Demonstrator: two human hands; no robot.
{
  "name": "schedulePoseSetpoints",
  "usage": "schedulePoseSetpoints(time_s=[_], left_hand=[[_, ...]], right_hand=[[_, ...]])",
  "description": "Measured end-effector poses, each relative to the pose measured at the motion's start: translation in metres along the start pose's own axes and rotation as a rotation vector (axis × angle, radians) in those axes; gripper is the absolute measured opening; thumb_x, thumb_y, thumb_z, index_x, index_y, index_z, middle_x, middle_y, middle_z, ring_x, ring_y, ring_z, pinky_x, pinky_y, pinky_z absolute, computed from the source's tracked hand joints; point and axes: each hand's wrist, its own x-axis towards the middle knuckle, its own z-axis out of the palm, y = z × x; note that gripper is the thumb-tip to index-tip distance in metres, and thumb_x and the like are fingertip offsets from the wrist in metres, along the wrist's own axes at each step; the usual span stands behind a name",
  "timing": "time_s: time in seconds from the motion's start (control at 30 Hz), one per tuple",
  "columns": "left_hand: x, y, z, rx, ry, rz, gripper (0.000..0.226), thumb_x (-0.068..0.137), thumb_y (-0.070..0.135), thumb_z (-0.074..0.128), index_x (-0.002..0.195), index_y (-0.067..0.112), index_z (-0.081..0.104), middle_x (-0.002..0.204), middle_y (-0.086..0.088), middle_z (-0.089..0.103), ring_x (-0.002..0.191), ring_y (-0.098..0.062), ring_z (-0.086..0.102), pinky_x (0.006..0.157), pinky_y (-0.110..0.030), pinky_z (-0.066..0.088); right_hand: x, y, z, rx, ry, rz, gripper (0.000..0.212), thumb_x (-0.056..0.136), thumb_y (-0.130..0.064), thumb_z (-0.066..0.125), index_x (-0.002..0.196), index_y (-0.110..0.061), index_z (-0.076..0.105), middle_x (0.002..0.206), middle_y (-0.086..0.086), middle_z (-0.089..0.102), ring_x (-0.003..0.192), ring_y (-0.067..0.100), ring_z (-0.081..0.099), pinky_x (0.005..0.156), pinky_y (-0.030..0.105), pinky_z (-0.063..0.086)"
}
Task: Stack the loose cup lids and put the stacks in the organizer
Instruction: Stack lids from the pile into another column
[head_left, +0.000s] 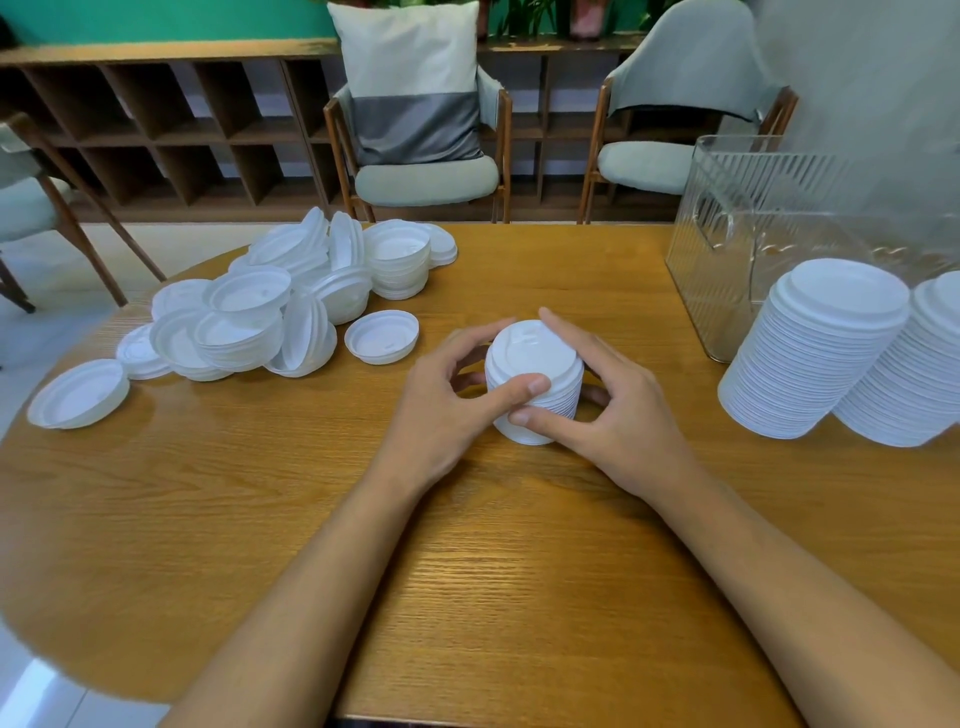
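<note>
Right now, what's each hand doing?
Left hand: grips the short lid stack.
Right hand: grips the same stack.

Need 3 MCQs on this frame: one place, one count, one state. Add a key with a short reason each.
1. Where on the table is the heap of loose lids?
A. far left
B. far right
C. near edge, between the arms

2. How many tall stacks stand near the clear organizer?
A. one
B. two
C. four

3. What are the hands doing?
A. both hold the short stack
B. both lie flat on the table
C. one reaches into the organizer

Key:
1. A: the heap lies left of both hands, toward the table's far side.
2. B: two tall stacks stand side by side at the right.
3. A: the left hand and the right hand curl round the short stack from either side.
</note>
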Motion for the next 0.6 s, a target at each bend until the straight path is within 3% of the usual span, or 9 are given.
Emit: schedulePoseSetpoints(time_s=[0.13,0.2,0.27,0.33,0.4,0.5,0.6], left_hand=[[0.0,-0.004,-0.002,0.052,-0.037,0.003,0.06,0.086,0.038,0.084,0.141,0.025,0.064,0.131,0.01,0.068,0.126,-0.007,0.062,0.102,-0.024,0.051],[0.001,-0.005,-0.005,0.155,-0.024,0.04,0.054,0.092,0.049,0.071,0.141,0.026,0.065,0.128,0.012,0.068,0.123,-0.006,0.062,0.097,-0.019,0.05],[0.001,-0.006,-0.011,0.288,0.1,0.086,0.044,0.101,0.051,0.057,0.132,0.023,0.071,0.121,0.012,0.071,0.116,-0.003,0.063,0.091,-0.015,0.047],[0.003,-0.011,-0.021,0.439,0.277,0.13,0.029,0.105,0.039,0.06,0.121,0.019,0.074,0.114,0.009,0.072,0.109,-0.002,0.064,0.088,-0.012,0.045],[0.006,-0.021,-0.034,0.656,0.372,0.127,0.024,0.099,0.026,0.069,0.121,0.016,0.072,0.119,0.004,0.07,0.114,-0.012,0.063,0.096,-0.021,0.047],[0.01,-0.033,-0.045,0.839,0.378,-0.009,0.037,0.093,0.017,0.07,0.129,0.011,0.068,0.135,-0.005,0.063,0.126,-0.025,0.059,0.106,-0.041,0.048],[0.008,-0.034,-0.045,0.858,0.379,-0.134,0.03,0.095,0.018,0.07,0.122,0.006,0.071,0.136,-0.01,0.06,0.124,-0.028,0.058,0.098,-0.036,0.046]], right_hand=[[0.001,0.001,0.001,-0.047,-0.014,-0.001,0.09,0.078,-0.054,0.083,0.157,-0.035,0.043,0.147,-0.021,0.051,0.136,-0.007,0.045,0.108,0.032,0.05],[0.002,0.001,0.002,-0.067,-0.014,-0.004,0.088,0.079,-0.052,0.084,0.156,-0.035,0.044,0.147,-0.022,0.051,0.136,-0.008,0.044,0.109,0.031,0.048],[0.003,0.002,0.002,-0.074,-0.006,-0.006,0.086,0.08,-0.049,0.085,0.155,-0.035,0.045,0.147,-0.024,0.05,0.136,-0.01,0.043,0.11,0.028,0.047],[0.002,0.002,0.002,-0.073,-0.011,0.003,0.086,0.08,-0.049,0.085,0.155,-0.037,0.044,0.146,-0.027,0.049,0.136,-0.011,0.041,0.11,0.025,0.045],[0.001,0.002,0.001,-0.062,-0.016,0.013,0.086,0.08,-0.05,0.085,0.155,-0.039,0.044,0.145,-0.029,0.049,0.136,-0.012,0.041,0.109,0.024,0.045],[0.001,0.001,0.0,-0.032,-0.009,0.022,0.085,0.078,-0.051,0.085,0.153,-0.04,0.046,0.145,-0.027,0.05,0.137,-0.009,0.042,0.11,0.031,0.048],[0.001,0.001,0.0,-0.03,-0.005,0.021,0.084,0.077,-0.051,0.086,0.152,-0.041,0.048,0.145,-0.027,0.051,0.138,-0.007,0.043,0.11,0.036,0.05]])
